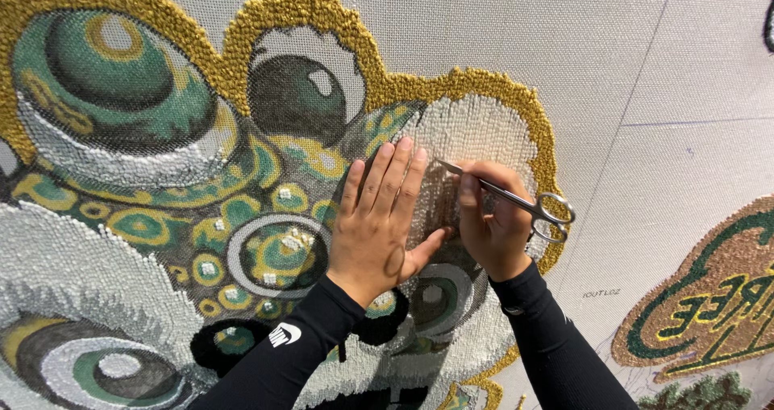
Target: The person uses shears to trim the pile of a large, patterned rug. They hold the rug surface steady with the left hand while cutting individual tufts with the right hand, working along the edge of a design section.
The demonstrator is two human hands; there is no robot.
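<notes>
Scissors (516,200) pinched in right hand (492,224), on rug (645,71) | left hand (379,216) flat, fingers together, beside blades | risk: slip could snip wrong loops

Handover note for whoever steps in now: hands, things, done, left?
Left hand: flat, fingers together, pressed on the tufted green, gold and white rug cloth.
Right hand: holds small silver metal scissors, tips at the white tufted patch beside the left fingertips.
Done: the patch and its gold yarn border are tufted.
Left: cloth to the right of the border is bare; how far trimming has got cannot be told.
</notes>
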